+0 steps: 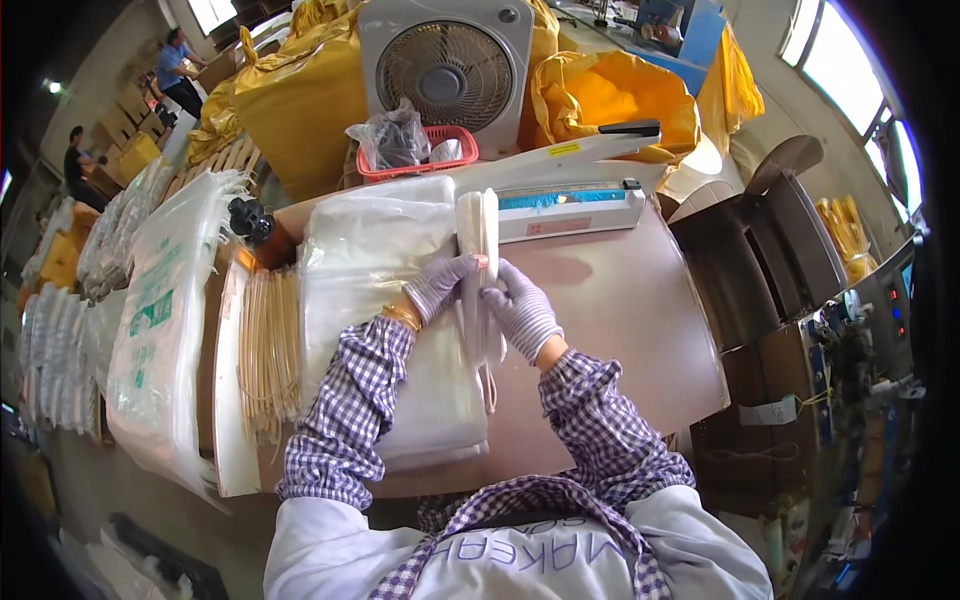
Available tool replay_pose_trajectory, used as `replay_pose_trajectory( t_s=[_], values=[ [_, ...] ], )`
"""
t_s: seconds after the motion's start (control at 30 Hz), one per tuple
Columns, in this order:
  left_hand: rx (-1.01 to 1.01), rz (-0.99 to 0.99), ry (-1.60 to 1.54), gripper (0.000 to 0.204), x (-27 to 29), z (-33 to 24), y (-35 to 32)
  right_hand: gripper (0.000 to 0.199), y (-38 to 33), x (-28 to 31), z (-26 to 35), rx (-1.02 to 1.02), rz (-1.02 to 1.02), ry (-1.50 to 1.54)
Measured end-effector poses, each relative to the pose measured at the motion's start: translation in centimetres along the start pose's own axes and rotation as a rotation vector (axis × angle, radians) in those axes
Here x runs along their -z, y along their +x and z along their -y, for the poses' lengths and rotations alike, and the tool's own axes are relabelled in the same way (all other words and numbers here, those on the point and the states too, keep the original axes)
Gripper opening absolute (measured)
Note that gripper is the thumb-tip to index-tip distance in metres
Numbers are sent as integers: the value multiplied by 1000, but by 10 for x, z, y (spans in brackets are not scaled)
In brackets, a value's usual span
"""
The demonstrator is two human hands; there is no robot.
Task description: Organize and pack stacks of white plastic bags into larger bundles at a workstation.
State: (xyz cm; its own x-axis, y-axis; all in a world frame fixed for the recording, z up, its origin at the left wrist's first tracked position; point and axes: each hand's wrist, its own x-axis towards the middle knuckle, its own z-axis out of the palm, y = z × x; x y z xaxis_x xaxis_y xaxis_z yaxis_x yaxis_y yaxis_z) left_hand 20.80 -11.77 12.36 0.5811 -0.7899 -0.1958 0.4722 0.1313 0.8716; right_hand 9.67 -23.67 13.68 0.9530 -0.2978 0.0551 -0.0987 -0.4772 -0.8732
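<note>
In front of my chest, a long narrow white bundle, partly inside clear plastic, stands lengthwise between my hands. Its exact kind is unclear; a thin beige loop sticks out at its near end. My left hand, in a striped glove, is closed on the left side of the bundle, with the thumb near its middle. From the right, my gloved right hand grips the same bundle with bent fingers. Under my left forearm lies a stack of clear plastic bags. Just beyond the bundle sits a white bag sealer with a blue strip.
Beige cords lie in a tray at the left, beside wrapped packs. A box fan and a red basket stand at the back. Brown bins flank the table's right edge. Two people are far left.
</note>
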Motion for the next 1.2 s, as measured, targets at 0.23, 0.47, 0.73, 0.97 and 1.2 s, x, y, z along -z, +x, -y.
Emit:
replay_pose_trajectory(
  t_s=[0.23,0.47,0.73,0.97,1.2],
  values=[
    [-117,-29,187,65,-10,-7,-2,38,2,2,3,5,-12,0],
    [-73,-22,7,57,-11,-9,-4,45,10,4,-14,-27,-26,461],
    [19,-131,-234,55,-2,-7,-7,40,13,36,-34,-259,64,992],
    [-13,-150,-195,52,-6,-12,-11,36,13,57,-18,-339,247,1049],
    [-101,-269,-330,38,6,-10,-7,31,12,56,-31,-359,302,1409]
  ],
)
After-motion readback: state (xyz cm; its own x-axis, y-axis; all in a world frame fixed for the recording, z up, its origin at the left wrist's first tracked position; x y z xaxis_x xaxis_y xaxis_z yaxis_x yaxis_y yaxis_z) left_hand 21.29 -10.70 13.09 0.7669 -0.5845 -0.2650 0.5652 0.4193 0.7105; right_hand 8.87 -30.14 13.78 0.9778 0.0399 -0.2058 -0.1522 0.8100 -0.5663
